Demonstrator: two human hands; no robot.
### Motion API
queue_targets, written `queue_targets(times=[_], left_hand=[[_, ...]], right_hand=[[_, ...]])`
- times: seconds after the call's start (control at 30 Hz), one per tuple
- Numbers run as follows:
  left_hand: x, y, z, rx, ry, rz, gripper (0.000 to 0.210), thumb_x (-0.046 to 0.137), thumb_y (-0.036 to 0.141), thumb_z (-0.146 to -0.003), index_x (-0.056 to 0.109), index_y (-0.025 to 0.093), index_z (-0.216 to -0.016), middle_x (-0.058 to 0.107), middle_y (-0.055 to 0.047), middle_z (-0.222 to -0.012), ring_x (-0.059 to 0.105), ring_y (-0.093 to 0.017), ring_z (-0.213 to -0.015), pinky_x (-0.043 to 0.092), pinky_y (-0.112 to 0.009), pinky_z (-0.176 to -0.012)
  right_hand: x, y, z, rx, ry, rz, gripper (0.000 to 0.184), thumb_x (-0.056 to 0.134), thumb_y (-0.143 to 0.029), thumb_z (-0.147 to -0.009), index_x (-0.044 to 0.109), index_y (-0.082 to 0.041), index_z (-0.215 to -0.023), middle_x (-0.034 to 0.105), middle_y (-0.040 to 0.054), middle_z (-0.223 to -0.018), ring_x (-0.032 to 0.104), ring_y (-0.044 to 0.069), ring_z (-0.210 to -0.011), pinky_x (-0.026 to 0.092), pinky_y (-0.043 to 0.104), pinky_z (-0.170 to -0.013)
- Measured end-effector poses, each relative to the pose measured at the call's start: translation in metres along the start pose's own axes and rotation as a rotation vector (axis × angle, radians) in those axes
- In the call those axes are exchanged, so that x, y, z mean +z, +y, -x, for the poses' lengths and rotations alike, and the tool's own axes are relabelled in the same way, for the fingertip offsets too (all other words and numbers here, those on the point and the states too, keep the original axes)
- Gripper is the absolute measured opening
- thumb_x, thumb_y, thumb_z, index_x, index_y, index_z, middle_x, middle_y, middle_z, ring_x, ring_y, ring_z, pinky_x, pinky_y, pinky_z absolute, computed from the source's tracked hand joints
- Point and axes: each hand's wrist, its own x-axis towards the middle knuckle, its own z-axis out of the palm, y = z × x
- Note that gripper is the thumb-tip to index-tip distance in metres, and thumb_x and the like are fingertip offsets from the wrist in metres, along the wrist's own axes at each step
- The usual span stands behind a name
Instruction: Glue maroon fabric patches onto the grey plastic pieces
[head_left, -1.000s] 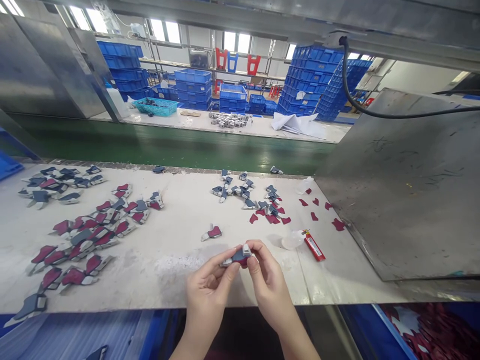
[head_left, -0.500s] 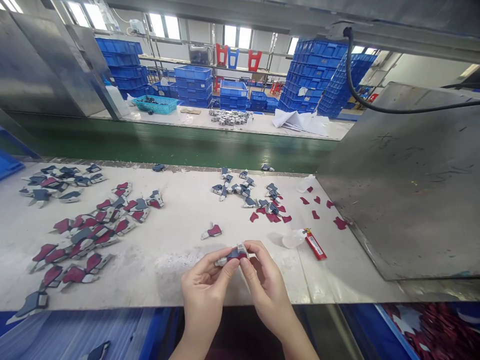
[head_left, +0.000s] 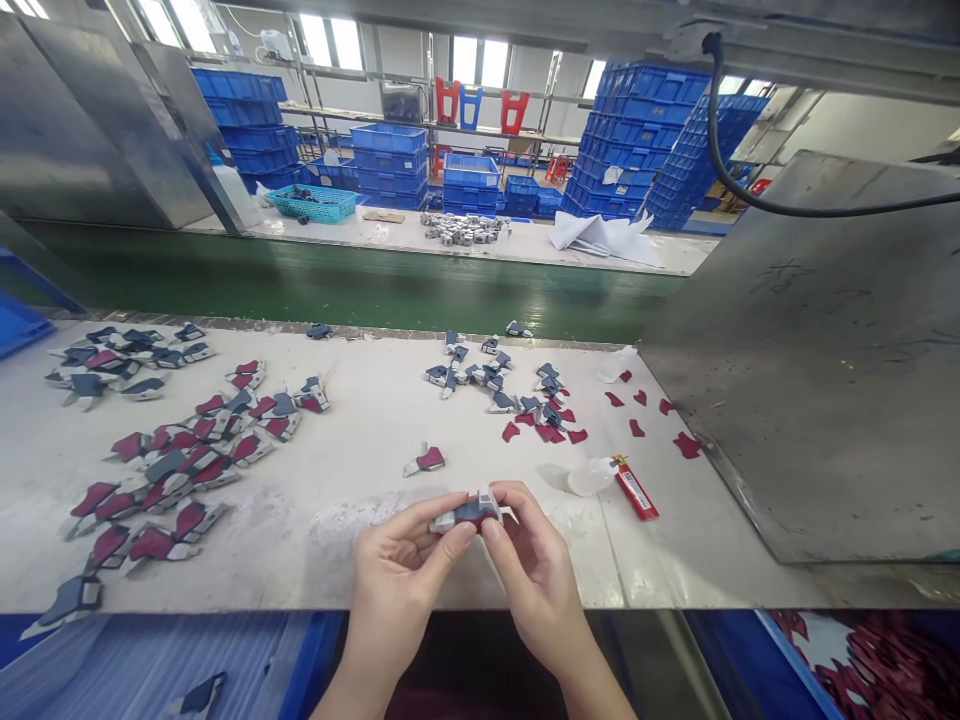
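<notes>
Across the lower half of the view spreads a pale table (head_left: 360, 400), with a green belt (head_left: 375, 285) along its far edge. On the right a steel panel (head_left: 825, 370) leans over the tabletop, a dark cable (head_left: 720, 150) hanging above it. Beyond the belt, blue crates (head_left: 630, 130) stand in tall stacks. Below the near edge sit two bins: the left bin (head_left: 319, 655) holds pale sheets and a dark part, the right bin (head_left: 724, 655) maroon scraps. Left of the middle lies a heap (head_left: 184, 460) of maroon, blue and grey parts; a smaller cluster (head_left: 487, 378) lies beyond the hands. The left hand (head_left: 397, 580) and right hand (head_left: 541, 575) meet over the near edge, thumbs and fingers of both pinching one small piece (head_left: 469, 511), grey, blue and maroon, between them. To its right, a clear bottle (head_left: 589, 478) and a red packet (head_left: 636, 490) lie close together. Smallest are the maroon patches (head_left: 686, 446), scattered near the panel.
</notes>
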Motion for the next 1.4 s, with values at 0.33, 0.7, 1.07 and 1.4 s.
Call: queue_targets(times=[0.33, 0.7, 1.07, 1.4], left_hand=[[0.015, 0.003, 0.011, 0.012, 0.135, 0.035, 0.02, 0.081, 0.025, -0.069, 0.079, 0.018, -0.088, 0.08, -0.006, -0.083, 0.077, -0.023, -0.077, 0.063, -0.026, -0.074], [0.015, -0.013, 0.005, 0.061, 0.186, -0.038, 0.023, 0.08, 0.026, -0.071, 0.079, 0.017, -0.091, 0.08, -0.007, -0.089, 0.077, -0.026, -0.08, 0.064, -0.029, -0.077], [-0.004, -0.026, -0.003, 0.446, 0.064, -0.382, 0.032, 0.073, 0.015, -0.077, 0.077, 0.027, -0.105, 0.078, -0.004, -0.101, 0.077, -0.023, -0.078, 0.063, -0.029, -0.077], [-0.012, -0.012, -0.003, 0.178, -0.003, -0.362, 0.023, 0.07, 0.028, -0.081, 0.08, 0.022, -0.101, 0.068, 0.002, -0.053, 0.064, -0.016, -0.046, 0.05, -0.021, -0.045]], right_hand=[[0.001, 0.003, -0.002, 0.003, 0.097, -0.096, 0.014, 0.059, -0.032, -0.092, 0.064, -0.024, -0.103, 0.058, 0.0033, -0.099, 0.058, 0.016, -0.09, 0.049, 0.026, -0.078], [0.002, 0.01, -0.01, 0.083, 0.031, -0.152, 0.019, 0.059, -0.037, -0.092, 0.064, -0.024, -0.105, 0.062, 0.0041, -0.102, 0.06, 0.018, -0.093, 0.051, 0.028, -0.081], [0.004, 0.016, -0.019, 0.189, 0.067, -0.193, 0.027, 0.064, -0.045, -0.088, 0.066, -0.02, -0.099, 0.071, 0.0051, -0.09, 0.067, 0.019, -0.084, 0.053, 0.03, -0.077], [-0.013, 0.019, -0.015, -0.162, 0.091, 0.274, 0.05, 0.081, -0.024, -0.072, 0.064, -0.031, -0.119, 0.064, 0.004, -0.104, 0.061, 0.022, -0.096, 0.054, 0.037, -0.08]])
